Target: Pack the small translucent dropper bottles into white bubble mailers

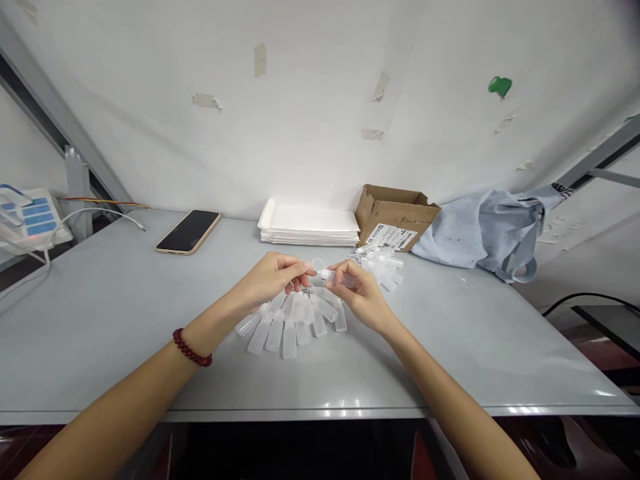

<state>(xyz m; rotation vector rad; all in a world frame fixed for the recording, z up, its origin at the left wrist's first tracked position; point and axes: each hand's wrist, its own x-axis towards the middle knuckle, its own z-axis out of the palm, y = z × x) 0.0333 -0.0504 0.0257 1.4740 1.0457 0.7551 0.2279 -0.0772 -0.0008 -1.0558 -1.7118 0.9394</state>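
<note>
Pinching a small clear tube (331, 274) between both hands, I am holding it just above the grey table (100, 313), near the middle of the table and toward its far side. My left hand (273, 279) is closing its fingertips narrowly on the tube's left end, where a thin clear ring (318, 264) is sticking up. I cannot tell whether the ring is joined to the tube. My right hand (361, 293) is wrapping thumb and fingers around the other end, so both grips are closing tight on the same piece.

Right beneath my hands a fan of clear tubes (293, 327) is lying flat on the table, spreading out toward me, with its far ends gathering under my fingers. A second heap of tubes (385, 265) is lying just beyond my right hand, touching or nearly touching a cardboard box (395, 215) that is showing a white label.

To the left of the box a stack of white trays (307, 227) is sitting against the wall, and further left a phone (189, 231) is lying face up — well apart from my hands. A pale blue cloth bag (490, 233) is slumping to the right of the box. I am wearing a dark red bead bracelet (191, 349) on my left wrist.
</note>
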